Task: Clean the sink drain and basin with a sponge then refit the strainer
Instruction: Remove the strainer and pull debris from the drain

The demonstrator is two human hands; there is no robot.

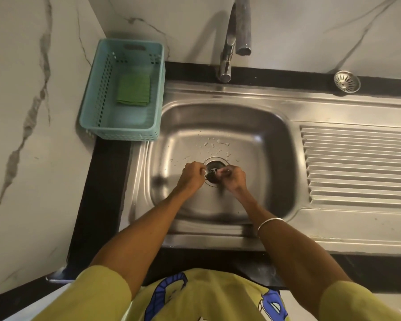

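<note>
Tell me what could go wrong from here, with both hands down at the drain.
1. Both hands, left hand and right hand, work at the open drain; a small part pinched there could slip down it. What they hold is too blurred to tell.
2. The strainer sits apart on the black ledge, so it may be forgotten.
3. The green sponge lies in the basket, and water drops could make the basin slippery.
</note>
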